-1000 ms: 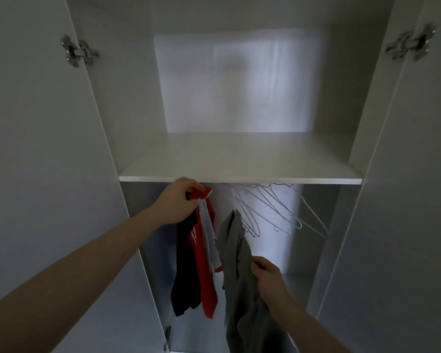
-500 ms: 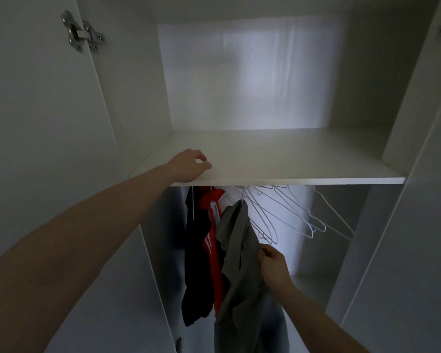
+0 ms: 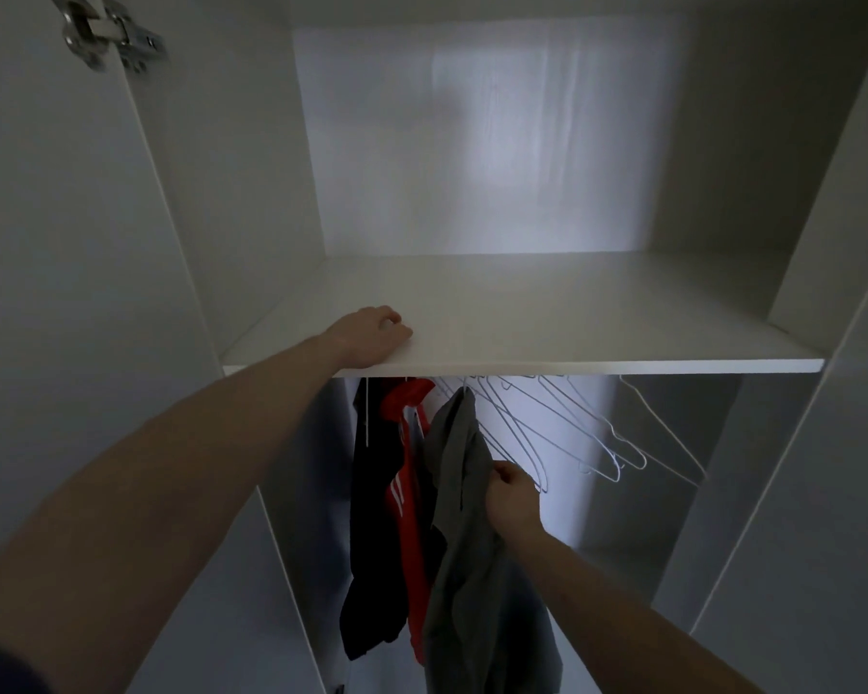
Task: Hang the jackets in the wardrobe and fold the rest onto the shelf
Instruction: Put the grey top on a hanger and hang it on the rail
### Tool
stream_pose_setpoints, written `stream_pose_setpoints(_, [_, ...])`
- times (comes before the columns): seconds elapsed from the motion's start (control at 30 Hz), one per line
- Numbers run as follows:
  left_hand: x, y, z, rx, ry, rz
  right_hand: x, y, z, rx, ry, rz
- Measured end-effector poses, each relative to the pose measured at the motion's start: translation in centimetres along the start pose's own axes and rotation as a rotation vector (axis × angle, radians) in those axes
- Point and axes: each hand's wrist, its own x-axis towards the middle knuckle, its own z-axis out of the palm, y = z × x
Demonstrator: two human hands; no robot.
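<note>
Home — wardrobe point(image 3: 251, 192) with hangers point(image 3: 597, 443).

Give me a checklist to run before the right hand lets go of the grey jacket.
1. Grey jacket hooked on the rail: cannot tell, the shelf hides its hanger's hook.
2. Right hand grips the grey jacket: ok.
3. Left hand rests on the shelf edge, holding nothing: ok.
4. Red jacket and black jacket hanging: ok.
5. Empty hangers to the right: ok.
</note>
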Motion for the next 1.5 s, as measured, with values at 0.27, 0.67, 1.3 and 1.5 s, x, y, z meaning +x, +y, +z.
stream_pose_setpoints(0.27, [0.4, -0.8, 0.7, -0.05, 0.014, 0.007, 4.1, -1.6, 3.6, 0.0, 0.017, -0.071])
stream_pose_setpoints(0.67, [0.6, -0.6, 0.7, -0.034, 0.035, 0.017, 8.9, -3.9, 7.0, -0.118, -0.019, -0.05])
stream_pose_setpoints(1.3, [-0.1, 0.1, 0.1, 0.016, 0.049, 0.028, 8.1, 1.3, 2.1, -0.594, 0.203, -0.22])
stream_pose_setpoints(1.5, [-0.3, 0.2, 0.0, 0.018, 0.063, 0.03, 10.6, 2.8, -2.9, -0.744, 0.171, -0.079])
